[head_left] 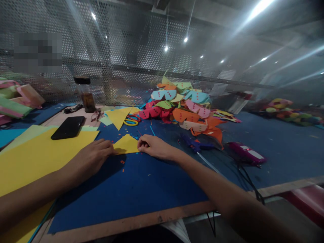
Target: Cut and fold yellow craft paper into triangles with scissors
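A yellow paper triangle (126, 144) lies on the blue table covering, its peak pointing away from me. My left hand (100, 152) has its fingers closed on the triangle's left corner. At the right corner, my right hand (152, 146) pinches the paper between thumb and curled fingers. Beyond it lie scissors (131, 123) with yellow and red handles, beside another yellow paper piece (118, 116) that comes to a point. Small paper scraps are scattered around the triangle.
Large yellow sheets (50, 148) carry a black phone (68, 127). Behind stand a dark-lidded bottle (87, 96) and a heap of folded paper shapes (182, 104). A blue glue gun (196, 143) and a purple corded device (245, 153) lie right. The table's front edge (141, 219) is near me.
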A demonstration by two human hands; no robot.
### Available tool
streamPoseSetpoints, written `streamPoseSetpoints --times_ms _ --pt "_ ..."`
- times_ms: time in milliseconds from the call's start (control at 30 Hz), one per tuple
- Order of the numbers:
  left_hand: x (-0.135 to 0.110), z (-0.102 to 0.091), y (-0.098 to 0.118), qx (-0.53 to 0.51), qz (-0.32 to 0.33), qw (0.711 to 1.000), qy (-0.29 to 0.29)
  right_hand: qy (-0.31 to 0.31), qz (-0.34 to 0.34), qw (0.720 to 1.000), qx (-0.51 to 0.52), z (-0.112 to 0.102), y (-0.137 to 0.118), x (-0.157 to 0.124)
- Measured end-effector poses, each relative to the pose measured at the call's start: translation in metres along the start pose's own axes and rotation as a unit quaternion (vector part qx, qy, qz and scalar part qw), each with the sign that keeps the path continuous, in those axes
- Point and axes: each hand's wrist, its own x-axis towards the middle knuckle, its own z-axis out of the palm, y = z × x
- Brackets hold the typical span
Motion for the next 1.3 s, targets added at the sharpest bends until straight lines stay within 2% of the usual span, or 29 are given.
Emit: streamPoseSetpoints --times_ms 133,367,633,900,1300 --pt "0.0 -0.004 0.004 -0.007 0.006 1.0 -0.003 -0.006 0.0 1.0 -0.001 -0.003 0.001 -0.001" --pt "0.002 -0.012 0.01 0.019 0.027 0.999 -0.041 -0.019 0.003 1.0 0.003 -0.011 0.008 -0.004" --pt "0.001 -0.007 0.007 0.058 0.04 0.997 -0.04 -0.022 0.005 1.0 -0.008 -0.014 0.01 -0.005" --pt "0.001 -0.003 0.005 0.066 0.057 0.995 -0.039 -0.019 0.044 0.998 -0.036 -0.012 0.0 -0.005" --pt "-0.001 -0.002 0.004 0.074 0.052 0.995 -0.047 -0.06 0.036 0.997 -0.022 -0.025 0.006 -0.008"
